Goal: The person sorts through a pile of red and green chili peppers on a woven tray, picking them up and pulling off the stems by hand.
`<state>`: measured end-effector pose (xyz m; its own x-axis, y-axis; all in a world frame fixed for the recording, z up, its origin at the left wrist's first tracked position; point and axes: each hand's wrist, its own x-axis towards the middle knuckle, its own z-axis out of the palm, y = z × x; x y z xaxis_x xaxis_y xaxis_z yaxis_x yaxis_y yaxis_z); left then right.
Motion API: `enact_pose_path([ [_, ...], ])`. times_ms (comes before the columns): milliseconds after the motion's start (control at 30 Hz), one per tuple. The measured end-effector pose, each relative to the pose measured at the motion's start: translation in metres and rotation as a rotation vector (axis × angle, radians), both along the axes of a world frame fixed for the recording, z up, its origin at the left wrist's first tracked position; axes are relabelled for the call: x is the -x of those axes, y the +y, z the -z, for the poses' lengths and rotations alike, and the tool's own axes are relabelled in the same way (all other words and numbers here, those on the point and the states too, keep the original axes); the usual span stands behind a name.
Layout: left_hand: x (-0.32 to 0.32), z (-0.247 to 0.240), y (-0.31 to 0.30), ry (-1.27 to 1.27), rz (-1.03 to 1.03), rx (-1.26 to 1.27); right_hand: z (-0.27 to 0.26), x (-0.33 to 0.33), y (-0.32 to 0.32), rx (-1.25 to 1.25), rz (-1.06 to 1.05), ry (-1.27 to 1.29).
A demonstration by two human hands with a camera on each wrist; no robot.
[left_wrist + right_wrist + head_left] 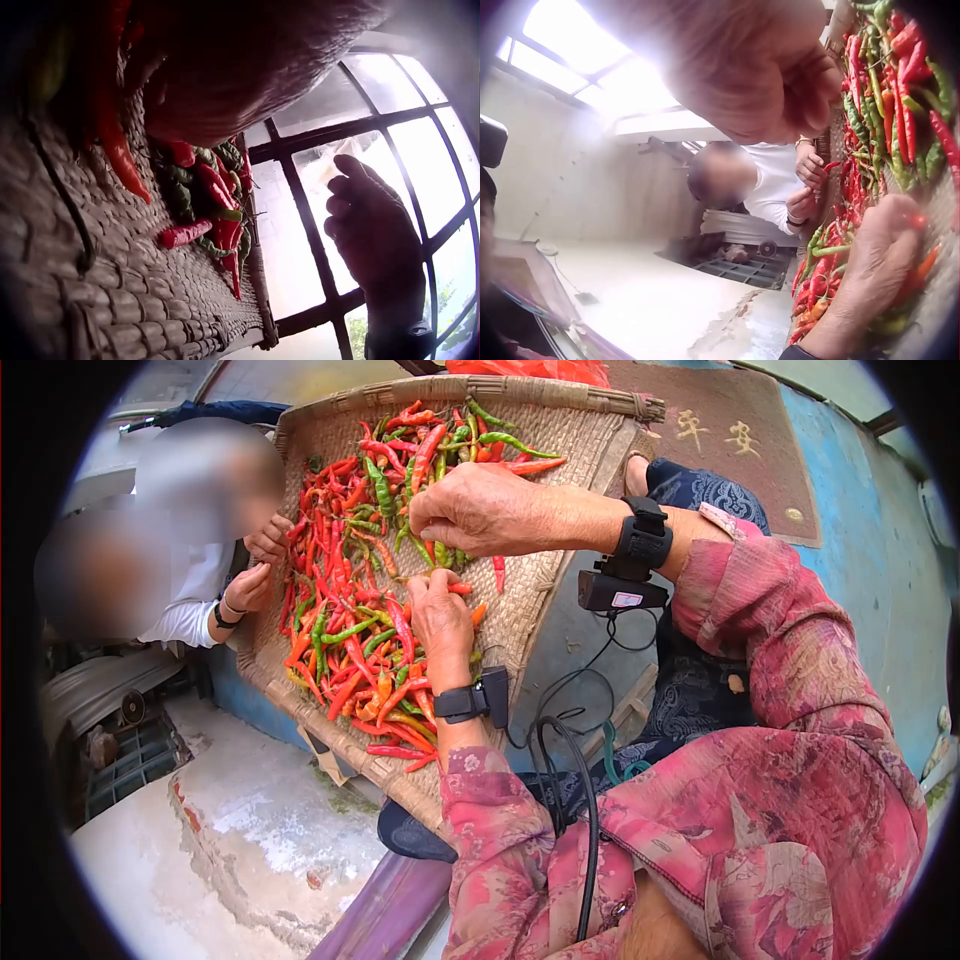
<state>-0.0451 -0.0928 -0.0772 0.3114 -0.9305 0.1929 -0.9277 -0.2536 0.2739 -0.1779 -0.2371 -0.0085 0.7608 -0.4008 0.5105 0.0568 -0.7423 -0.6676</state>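
Observation:
Red and green chili peppers point(340, 570) lie heaped across a woven tray point(535, 575). Low over the near side of the heap, my left hand point(443, 622) pinches a red chili pepper point(918, 221), whose tip shows beside the thumb in the right wrist view. My right hand point(480, 510) hovers above the heap, its fingers curled, and no pepper shows in them. From the left wrist view the same right hand point(379, 232) stands out dark against a window. Close to the left hand there, an orange-red pepper point(124, 161) hangs over the weave.
Across the tray sits another person, whose hands point(258, 565) are at its far edge, with a red chili between the fingers in the right wrist view. A black cable point(590, 810) runs along my lap. A red plastic bag point(530, 368) and a brown mat point(730, 450) lie beyond.

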Motion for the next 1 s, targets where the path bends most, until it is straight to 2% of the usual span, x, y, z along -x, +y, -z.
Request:
enact_pose_path([
  [100, -0.005, -0.002, 0.003, 0.111, 0.004, 0.147, 0.001, 0.0, 0.001, 0.015, -0.006, 0.045],
  [200, 0.0, -0.029, 0.007, 0.53, -0.229, 0.329, 0.007, -0.002, 0.004, 0.028, -0.029, 0.007],
  [233, -0.008, -0.042, 0.008, 0.607, -0.291, 0.322, 0.007, -0.003, 0.004, 0.014, -0.024, 0.026],
  [333, -0.024, -0.085, 0.009, 0.857, -0.383, 0.692, 0.011, -0.004, 0.006, 0.005, -0.067, 0.06],
  [367, -0.044, -0.085, 0.012, 0.985, -0.389, 0.913, 0.01, -0.005, 0.005, -0.002, -0.07, 0.069],
  [433, -0.076, -0.085, 0.028, 1.234, -0.326, 1.168, 0.005, -0.004, 0.006, -0.015, -0.105, 0.121],
  [467, -0.09, -0.082, 0.036, 1.438, -0.422, 1.229, 0.005, -0.005, 0.006, -0.019, -0.11, 0.108],
  [500, -0.093, -0.077, 0.041, 1.543, -0.431, 1.255, 0.005, -0.006, 0.006, -0.028, -0.113, 0.096],
  [567, -0.084, -0.069, 0.041, 1.632, -0.404, 1.178, 0.0, -0.006, 0.007, -0.044, -0.102, 0.076],
  [667, -0.056, -0.059, 0.023, 1.547, -0.422, 1.046, -0.007, -0.002, 0.002, -0.036, -0.063, 0.076],
  [800, -0.045, -0.048, -0.011, 1.441, -0.442, 0.994, -0.011, -0.001, -0.005, -0.036, -0.026, 0.001],
  [833, -0.052, -0.039, -0.019, 1.373, -0.429, 0.885, -0.012, -0.002, -0.006, -0.041, -0.025, -0.05],
  [900, -0.067, -0.021, -0.037, 0.984, -0.517, 0.541, -0.013, -0.001, -0.006, -0.044, -0.008, -0.048],
  [933, -0.073, -0.015, -0.04, 0.989, -0.516, 0.535, -0.013, -0.001, -0.007, -0.039, -0.007, -0.057],
  [1000, -0.083, -0.005, -0.046, 0.21, -0.415, 0.024, -0.012, -0.002, -0.009, -0.02, 0.0, -0.082],
])
